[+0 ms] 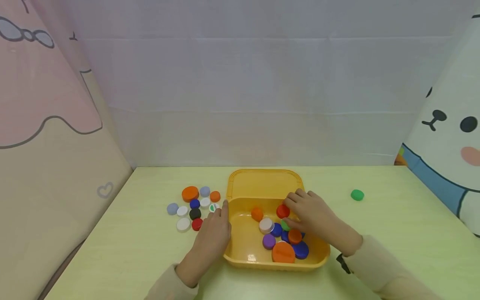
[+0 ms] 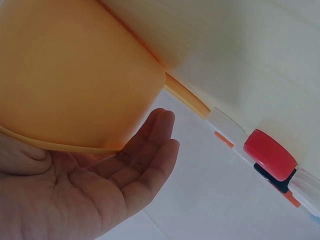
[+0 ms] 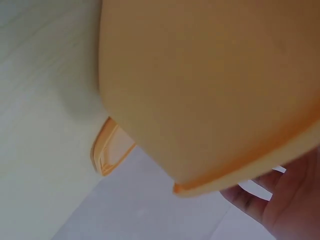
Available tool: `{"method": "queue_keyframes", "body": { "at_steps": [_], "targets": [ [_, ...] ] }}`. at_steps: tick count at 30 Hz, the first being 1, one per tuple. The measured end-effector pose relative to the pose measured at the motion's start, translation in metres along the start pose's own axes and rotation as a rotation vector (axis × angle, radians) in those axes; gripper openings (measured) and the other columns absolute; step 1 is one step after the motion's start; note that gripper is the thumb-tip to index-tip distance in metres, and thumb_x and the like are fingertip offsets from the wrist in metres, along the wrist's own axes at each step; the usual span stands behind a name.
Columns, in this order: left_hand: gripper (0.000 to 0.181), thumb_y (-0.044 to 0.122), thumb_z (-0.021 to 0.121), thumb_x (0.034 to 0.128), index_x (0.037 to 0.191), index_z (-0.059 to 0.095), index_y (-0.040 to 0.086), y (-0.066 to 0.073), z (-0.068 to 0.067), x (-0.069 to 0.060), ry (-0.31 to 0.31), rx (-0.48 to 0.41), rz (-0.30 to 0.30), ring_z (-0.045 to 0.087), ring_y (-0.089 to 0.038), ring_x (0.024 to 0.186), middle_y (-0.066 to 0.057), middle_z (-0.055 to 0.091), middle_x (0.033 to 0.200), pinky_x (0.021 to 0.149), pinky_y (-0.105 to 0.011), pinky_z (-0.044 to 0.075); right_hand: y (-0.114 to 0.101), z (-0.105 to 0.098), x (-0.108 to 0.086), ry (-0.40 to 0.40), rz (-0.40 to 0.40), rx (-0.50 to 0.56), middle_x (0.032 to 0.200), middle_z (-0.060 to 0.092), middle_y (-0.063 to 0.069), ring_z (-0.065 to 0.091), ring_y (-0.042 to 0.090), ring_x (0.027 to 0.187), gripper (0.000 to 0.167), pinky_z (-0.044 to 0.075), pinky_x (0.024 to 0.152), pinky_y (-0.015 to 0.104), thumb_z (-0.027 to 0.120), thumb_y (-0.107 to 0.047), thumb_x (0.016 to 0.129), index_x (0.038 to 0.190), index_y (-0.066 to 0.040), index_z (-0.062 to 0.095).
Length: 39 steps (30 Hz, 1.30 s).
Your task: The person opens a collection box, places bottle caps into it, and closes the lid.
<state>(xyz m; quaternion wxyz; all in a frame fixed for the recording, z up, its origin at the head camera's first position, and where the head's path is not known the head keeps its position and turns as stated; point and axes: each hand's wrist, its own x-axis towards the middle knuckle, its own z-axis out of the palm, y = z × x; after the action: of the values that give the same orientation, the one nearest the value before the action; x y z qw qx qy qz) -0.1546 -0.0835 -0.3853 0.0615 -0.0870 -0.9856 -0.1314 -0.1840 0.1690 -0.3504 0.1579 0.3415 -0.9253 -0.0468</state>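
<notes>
A yellow box holds several coloured caps, mostly in its right half. The left hand grips the box's left rim, index finger straight along it. In the left wrist view, the left hand has its thumb by the rim and its fingers against the outer wall of the box. Over the box's right side reaches the right hand, fingers apart, fingertips at a red cap, thumb near a green cap. From the right wrist, the box wall hides most of the right hand.
Left of the box lie several loose caps, among them an orange cap, a black cap and a white cap. A yellow lid lies behind the box. Far right on the table is a green cap.
</notes>
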Motion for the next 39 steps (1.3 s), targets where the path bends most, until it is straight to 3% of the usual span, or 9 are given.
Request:
{"method": "queue_keyframes", "body": {
  "at_steps": [10, 26, 39],
  "targets": [
    [0.049, 0.014, 0.050, 0.0895, 0.135, 0.037, 0.001, 0.000, 0.000, -0.001, 0.010, 0.005, 0.016, 0.049, -0.023, 0.074, -0.015, 0.057, 0.101, 0.068, -0.034, 0.048, -0.008, 0.011, 0.007, -0.103, 0.018, 0.067, 0.093, 0.061, 0.001, 0.048, 0.017, 0.081, 0.038, 0.044, 0.067, 0.030, 0.068, -0.042, 0.077, 0.099, -0.012, 0.062],
    [0.049, 0.014, 0.050, 0.0891, 0.134, 0.038, 0.001, -0.001, 0.001, 0.000, 0.024, 0.012, 0.027, 0.050, -0.024, 0.075, -0.015, 0.057, 0.100, 0.069, -0.035, 0.047, -0.010, 0.018, 0.006, -0.079, -0.015, 0.043, 0.096, 0.062, 0.003, 0.049, 0.019, 0.081, 0.030, 0.045, 0.065, 0.030, 0.067, -0.038, 0.079, 0.094, -0.012, 0.063],
    [0.048, 0.014, 0.050, 0.0891, 0.134, 0.038, 0.001, -0.001, 0.001, -0.001, 0.028, 0.016, 0.028, 0.051, -0.024, 0.075, -0.015, 0.057, 0.101, 0.069, -0.036, 0.048, -0.007, 0.015, 0.006, -0.086, 0.012, 0.050, 0.093, 0.062, 0.001, 0.049, 0.017, 0.081, 0.028, 0.045, 0.067, 0.029, 0.068, -0.036, 0.078, 0.095, -0.014, 0.063]
  ]
}}
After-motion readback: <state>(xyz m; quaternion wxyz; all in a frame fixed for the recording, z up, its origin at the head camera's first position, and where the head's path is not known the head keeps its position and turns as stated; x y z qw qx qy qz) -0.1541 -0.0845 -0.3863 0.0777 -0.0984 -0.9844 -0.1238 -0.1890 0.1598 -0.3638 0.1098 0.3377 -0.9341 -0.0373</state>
